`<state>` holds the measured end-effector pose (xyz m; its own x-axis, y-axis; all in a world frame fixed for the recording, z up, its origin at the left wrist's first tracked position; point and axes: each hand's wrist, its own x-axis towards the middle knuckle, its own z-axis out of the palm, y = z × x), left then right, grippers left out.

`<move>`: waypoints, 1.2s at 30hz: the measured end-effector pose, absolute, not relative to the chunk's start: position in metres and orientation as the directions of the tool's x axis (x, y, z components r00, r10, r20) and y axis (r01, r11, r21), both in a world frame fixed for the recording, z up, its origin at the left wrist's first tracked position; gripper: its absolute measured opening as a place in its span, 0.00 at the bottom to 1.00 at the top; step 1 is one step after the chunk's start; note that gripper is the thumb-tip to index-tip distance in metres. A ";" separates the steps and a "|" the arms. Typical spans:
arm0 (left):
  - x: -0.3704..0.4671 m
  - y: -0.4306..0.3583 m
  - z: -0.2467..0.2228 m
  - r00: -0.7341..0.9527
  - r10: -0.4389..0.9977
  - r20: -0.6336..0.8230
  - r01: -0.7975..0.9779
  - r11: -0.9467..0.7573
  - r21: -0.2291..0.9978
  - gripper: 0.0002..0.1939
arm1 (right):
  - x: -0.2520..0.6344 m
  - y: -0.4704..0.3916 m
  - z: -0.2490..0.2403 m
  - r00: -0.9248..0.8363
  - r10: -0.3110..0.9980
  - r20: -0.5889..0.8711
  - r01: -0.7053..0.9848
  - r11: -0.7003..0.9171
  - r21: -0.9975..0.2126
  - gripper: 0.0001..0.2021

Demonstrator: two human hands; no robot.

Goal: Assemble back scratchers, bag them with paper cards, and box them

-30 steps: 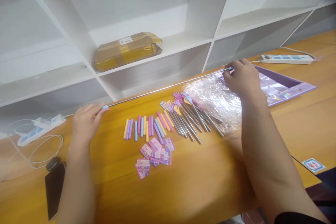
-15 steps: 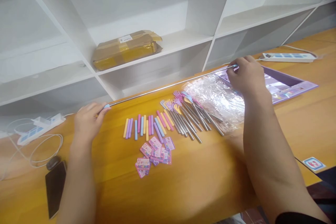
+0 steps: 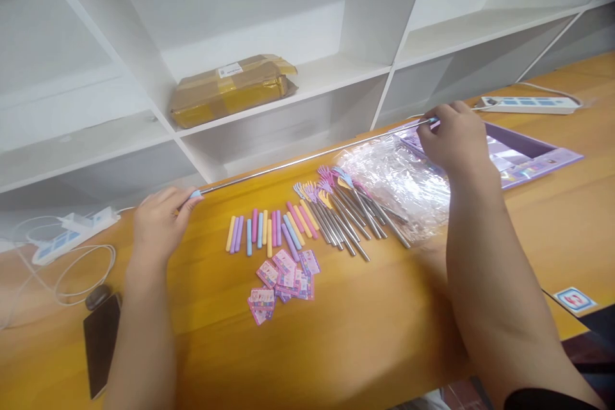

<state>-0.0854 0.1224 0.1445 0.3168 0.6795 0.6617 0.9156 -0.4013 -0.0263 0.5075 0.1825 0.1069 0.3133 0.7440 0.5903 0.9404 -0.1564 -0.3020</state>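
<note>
A long thin metal rod [image 3: 307, 158] with light blue ends spans between my two hands above the table. My left hand [image 3: 166, 214] pinches its left end, and my right hand [image 3: 451, 134] grips the right end. Below the rod lie several silver tubes [image 3: 355, 218] with colourful hand-shaped heads [image 3: 325, 186]. To their left is a row of pastel sticks [image 3: 269, 230] in yellow, purple, blue and pink. Small pink printed cards [image 3: 288, 275] lie in a loose pile nearer the front.
Clear plastic wrappers [image 3: 398, 186] and a purple tray [image 3: 542, 163] lie at the right. A taped parcel [image 3: 233, 90] sits on the shelf. Power strips [image 3: 531, 104] are at both sides; a black phone [image 3: 102, 346] and cables lie at left.
My right hand has shifted very slightly to the right with the rod's end. The left hand and the items on the table look unchanged.
</note>
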 end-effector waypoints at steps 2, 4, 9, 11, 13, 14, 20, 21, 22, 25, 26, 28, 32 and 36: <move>-0.086 0.122 0.145 0.320 0.679 0.661 0.916 -0.400 -0.033 0.17 | 0.507 0.182 0.107 0.312 0.751 0.582 0.941 -0.158 -0.301 0.12; -0.086 0.122 0.145 0.324 0.678 0.660 0.915 -0.403 -0.035 0.17 | 0.506 0.182 0.107 0.315 0.753 0.577 0.940 -0.166 -0.297 0.12; -0.087 0.122 0.145 0.336 0.669 0.663 0.912 -0.407 -0.051 0.18 | 0.505 0.182 0.106 0.309 0.748 0.587 0.944 -0.166 -0.285 0.13; -0.087 0.123 0.145 0.344 0.660 0.668 0.910 -0.410 -0.063 0.18 | 0.505 0.183 0.105 0.311 0.747 0.587 0.943 -0.166 -0.287 0.13; -0.087 0.123 0.145 0.342 0.664 0.664 0.910 -0.410 -0.059 0.18 | 0.504 0.183 0.105 0.318 0.751 0.579 0.940 -0.171 -0.294 0.13; -0.087 0.123 0.145 0.338 0.670 0.661 0.912 -0.407 -0.053 0.18 | 0.504 0.182 0.106 0.321 0.754 0.573 0.939 -0.175 -0.295 0.13; -0.094 0.125 0.143 0.306 0.715 0.629 0.921 -0.390 -0.005 0.19 | 0.500 0.178 0.113 0.278 0.841 0.464 0.949 -0.166 -0.269 0.17; -0.097 0.126 0.143 0.303 0.740 0.601 0.923 -0.384 0.007 0.19 | 0.499 0.177 0.115 0.278 0.864 0.419 0.945 -0.169 -0.280 0.18; -0.101 0.127 0.143 0.301 0.764 0.571 0.926 -0.376 0.016 0.19 | 0.498 0.177 0.115 0.278 0.884 0.376 0.942 -0.175 -0.287 0.18; -0.117 0.128 0.144 0.289 0.806 0.516 0.938 -0.346 0.015 0.19 | 0.496 0.178 0.114 0.184 0.932 0.313 0.971 -0.121 -0.208 0.14; -0.123 0.128 0.146 0.279 0.806 0.523 0.943 -0.332 0.009 0.19 | 0.497 0.179 0.113 0.132 0.941 0.311 0.982 -0.082 -0.170 0.12; -0.136 0.127 0.150 0.258 0.792 0.553 0.952 -0.307 -0.004 0.19 | 0.498 0.181 0.113 0.055 0.948 0.312 0.993 -0.018 -0.120 0.11; -0.136 0.124 0.154 0.297 0.764 0.572 0.940 -0.340 -0.034 0.20 | 0.479 0.180 0.121 -0.024 0.961 0.274 0.986 0.069 -0.155 0.17; -0.070 0.115 0.135 0.368 0.753 0.546 0.918 -0.388 -0.084 0.21 | 0.395 0.165 0.125 -0.263 0.906 0.331 0.945 0.312 -0.103 0.22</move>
